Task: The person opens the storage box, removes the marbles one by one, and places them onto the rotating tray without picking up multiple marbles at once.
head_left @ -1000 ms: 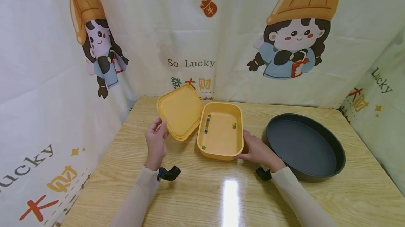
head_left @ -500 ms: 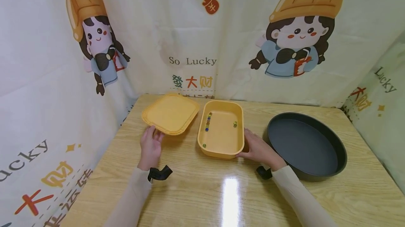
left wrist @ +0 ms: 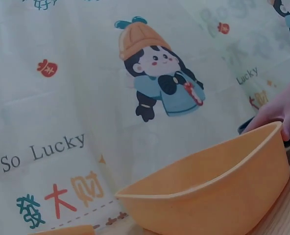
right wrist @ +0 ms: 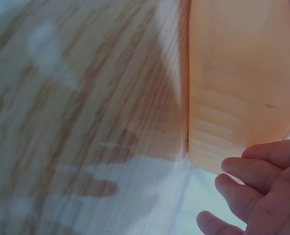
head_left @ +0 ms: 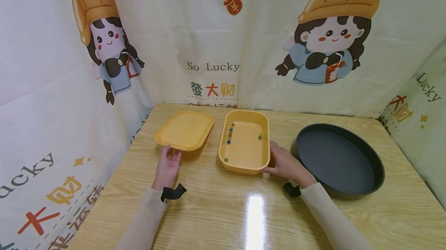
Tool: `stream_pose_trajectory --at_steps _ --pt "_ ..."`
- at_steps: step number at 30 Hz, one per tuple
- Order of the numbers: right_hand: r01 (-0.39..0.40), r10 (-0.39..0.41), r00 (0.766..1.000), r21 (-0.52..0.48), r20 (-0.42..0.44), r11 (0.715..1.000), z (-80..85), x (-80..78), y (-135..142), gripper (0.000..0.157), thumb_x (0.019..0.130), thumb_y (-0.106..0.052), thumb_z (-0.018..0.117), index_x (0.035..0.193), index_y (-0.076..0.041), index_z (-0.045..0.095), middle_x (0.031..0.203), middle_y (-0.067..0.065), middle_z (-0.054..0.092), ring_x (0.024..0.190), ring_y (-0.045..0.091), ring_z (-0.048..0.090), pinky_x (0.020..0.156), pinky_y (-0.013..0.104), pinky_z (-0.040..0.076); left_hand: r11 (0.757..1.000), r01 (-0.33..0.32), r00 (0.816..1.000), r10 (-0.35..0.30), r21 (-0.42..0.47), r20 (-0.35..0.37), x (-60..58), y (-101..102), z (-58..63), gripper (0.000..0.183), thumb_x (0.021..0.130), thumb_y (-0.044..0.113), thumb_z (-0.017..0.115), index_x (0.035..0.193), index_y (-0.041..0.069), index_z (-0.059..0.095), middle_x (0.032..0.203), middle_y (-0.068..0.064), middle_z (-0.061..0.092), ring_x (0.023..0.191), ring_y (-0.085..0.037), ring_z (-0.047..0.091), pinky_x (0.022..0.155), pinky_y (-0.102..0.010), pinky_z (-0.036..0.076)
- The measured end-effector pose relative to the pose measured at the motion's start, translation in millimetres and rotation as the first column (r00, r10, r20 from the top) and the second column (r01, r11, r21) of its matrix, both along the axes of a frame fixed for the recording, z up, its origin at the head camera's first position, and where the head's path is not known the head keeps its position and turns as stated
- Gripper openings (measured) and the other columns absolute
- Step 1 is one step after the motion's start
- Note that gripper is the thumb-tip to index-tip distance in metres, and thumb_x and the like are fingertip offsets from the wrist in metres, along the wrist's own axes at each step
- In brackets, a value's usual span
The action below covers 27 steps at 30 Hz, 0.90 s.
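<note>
My left hand holds the near edge of a flat yellow-orange lid, which lies nearly level close over the table at left. To its right stands the matching plastic box, uncovered. Inside, several small glass marbles line the left side, blue and amber among them. Greenish marbles sit near the right wall, and another marble is in the near left corner. My right hand rests against the box's near right corner, thumb in front. Its fingers are loosely bent, fingertips at the wall in the right wrist view.
A large round dark grey pan stands to the right, close beside my right forearm. The wooden table runs back to a printed cloth hung behind it and along both sides.
My left hand has swung the lid leftward and down, from steeply tilted beside the box to nearly flat. My right hand stays at the box, and the marbles keep their places.
</note>
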State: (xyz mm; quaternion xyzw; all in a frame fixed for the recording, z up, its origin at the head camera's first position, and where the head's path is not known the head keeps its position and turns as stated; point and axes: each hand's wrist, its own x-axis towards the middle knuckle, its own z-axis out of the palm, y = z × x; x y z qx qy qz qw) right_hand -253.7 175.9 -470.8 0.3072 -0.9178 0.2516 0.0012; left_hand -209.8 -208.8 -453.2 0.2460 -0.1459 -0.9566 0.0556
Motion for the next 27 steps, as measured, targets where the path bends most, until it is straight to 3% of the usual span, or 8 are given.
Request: stream_pose_trajectory --at_steps 4,10,13,23,27 --pt "0.004 -0.004 1.0 0.005 0.004 1.0 -0.2 -0.2 1 0.11 0.072 -0.061 0.069 0.152 -0.011 0.014 0.153 0.017 0.027 0.138 0.034 0.033 0.108 0.056 0.031 0.997 0.005 1.0 -0.005 0.081 0.008 -0.9 1 -5.0 0.02 0.09 0.006 0.058 0.104 0.014 0.046 0.1 0.004 0.05 0.092 -0.012 0.055 0.088 -0.023 0.05" --pt "0.006 -0.006 1.0 0.012 -0.004 1.0 -1.8 -0.1 1 0.11 0.071 -0.061 0.069 0.152 -0.009 0.015 0.153 0.017 0.027 0.139 0.034 0.032 0.108 0.057 0.03 0.995 0.072 0.995 -0.075 0.064 0.059 -0.5 2 -10.7 0.021 0.091 0.004 0.054 0.108 0.011 0.043 0.103 0.001 0.048 0.098 -0.011 0.052 0.11 -0.021 0.033" --pt "0.013 -0.013 1.0 0.021 -0.009 1.0 -1.8 0.2 0 0.11 0.071 -0.061 0.069 0.151 -0.007 0.015 0.153 0.018 0.027 0.139 0.035 0.032 0.108 0.057 0.031 0.995 0.092 0.993 -0.095 0.045 0.076 0.7 2 -13.3 0.019 0.093 0.004 0.049 0.11 0.009 0.041 0.106 0.0 0.044 0.102 -0.011 0.048 0.113 -0.022 0.027" --pt "0.019 -0.019 1.0 0.02 0.003 1.0 0.8 3.2 -1 0.109 0.073 -0.057 0.071 0.152 -0.008 0.013 0.153 0.019 0.026 0.139 0.038 0.03 0.107 0.06 0.03 0.996 0.088 0.99 -0.085 -0.024 0.112 5.4 6 -14.0 0.023 0.095 0.006 0.045 0.117 0.011 0.038 0.112 0.001 0.038 0.11 -0.008 0.043 0.114 -0.021 0.026" --pt "0.026 -0.026 1.0 0.029 0.016 0.999 -0.4 2.2 -1 0.11 0.073 -0.058 0.07 0.152 -0.007 0.013 0.154 0.018 0.025 0.14 0.038 0.028 0.107 0.061 0.029 0.997 0.08 0.992 -0.08 0.001 0.101 5.3 6 -13.4 0.053 0.098 0.012 0.039 0.145 0.019 0.017 0.144 -0.002 0.026 0.139 -0.01 0.026 0.115 -0.021 0.022"
